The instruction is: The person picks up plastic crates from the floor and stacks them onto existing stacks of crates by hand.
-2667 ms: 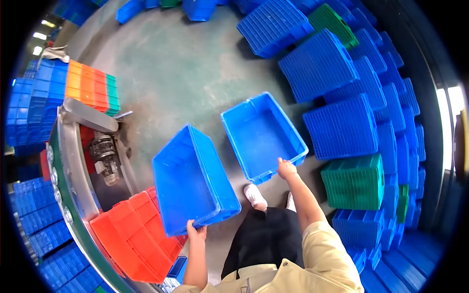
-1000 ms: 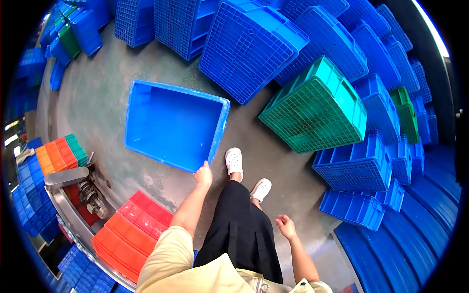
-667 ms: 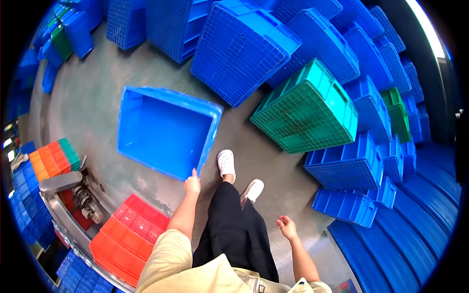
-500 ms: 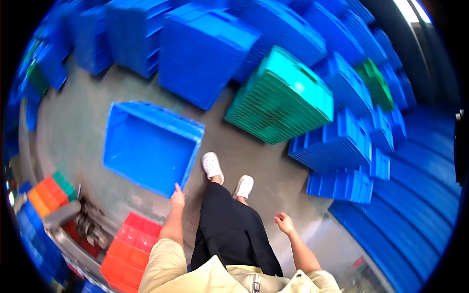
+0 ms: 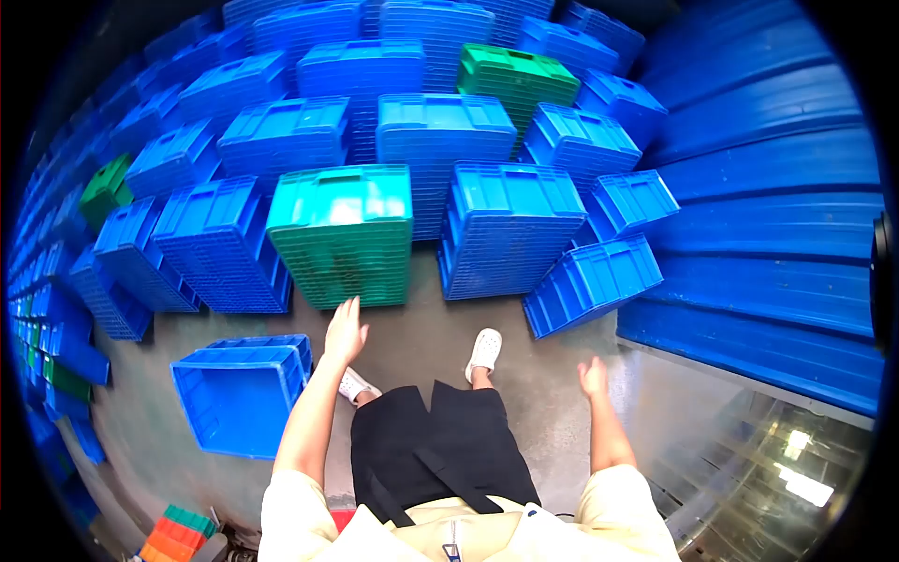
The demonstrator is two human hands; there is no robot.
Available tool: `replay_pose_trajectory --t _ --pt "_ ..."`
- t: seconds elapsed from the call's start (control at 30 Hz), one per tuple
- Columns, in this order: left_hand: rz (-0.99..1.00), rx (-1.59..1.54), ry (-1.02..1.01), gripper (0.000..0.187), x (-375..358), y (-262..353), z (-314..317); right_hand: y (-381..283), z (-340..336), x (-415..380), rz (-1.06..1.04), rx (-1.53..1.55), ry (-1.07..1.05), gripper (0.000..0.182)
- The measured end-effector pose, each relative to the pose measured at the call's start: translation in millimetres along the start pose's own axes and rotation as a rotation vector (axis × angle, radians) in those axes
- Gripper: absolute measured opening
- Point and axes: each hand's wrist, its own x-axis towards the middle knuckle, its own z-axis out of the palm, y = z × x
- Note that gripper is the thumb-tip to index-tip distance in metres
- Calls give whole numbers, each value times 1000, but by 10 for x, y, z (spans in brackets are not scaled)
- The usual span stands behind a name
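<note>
My left hand (image 5: 346, 333) is stretched out with its fingers extended and nothing in it, in front of the green crate stack (image 5: 346, 251). To its lower left, an open blue crate (image 5: 242, 405) stands apart on the floor, its hollow side facing me. My right hand (image 5: 593, 377) hangs out to the right, fingers slightly bent and apart, holding nothing. It is nearest to a tilted stack of blue crates (image 5: 594, 281) and touches none of them.
Tall rows of blue crates (image 5: 510, 225) fill the area ahead and left. A blue corrugated wall (image 5: 758, 272) runs along the right. Orange and green crates (image 5: 173, 536) sit at the lower left. Shiny metal sheeting (image 5: 749, 487) lies at the lower right.
My left hand has come off the blue crate's corner and reached forward. The view has turned right, bringing the green stack ahead of me. The blue crate now sits lower left.
</note>
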Motion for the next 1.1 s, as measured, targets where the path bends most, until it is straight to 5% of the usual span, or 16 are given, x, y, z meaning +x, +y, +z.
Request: replay_pose_trajectory --t 0.1,0.17,0.3,0.37,0.43,0.5,0.57,0.63,0.67,0.7,0.8,1.1 --pt "187 46 166 68 956 1213 -102 153 -415 951 -100 99 316 46" --pt "273 43 224 67 1571 1892 63 80 -704 1422 -73 72 284 55" --pt "114 239 -9 69 2382 2745 822 273 -633 2088 -101 32 59 68" --pt "-46 354 46 73 2359 3124 946 500 -421 2018 -187 44 144 67" --pt "-198 295 -172 73 2244 3440 710 711 -277 1752 -176 2 271 61" --pt "-282 193 -327 78 1945 3426 821 1033 -178 1439 19 161 147 57" --pt "-30 465 -71 87 1603 3480 964 1557 443 1394 143 702 264 60" --pt "149 471 -113 90 1437 3454 1268 1699 446 1510 418 1086 296 67" --pt "278 447 -354 78 1369 3453 1379 1803 520 1691 577 896 442 71" --pt "211 267 -830 59 1276 3381 1622 1913 484 1796 777 1034 418 72" --pt "268 183 -772 45 782 3431 1574 2200 435 1859 565 1522 111 49" --pt "-46 -76 -457 48 -735 2453 -1108 2216 26 1479 686 1265 102 54"
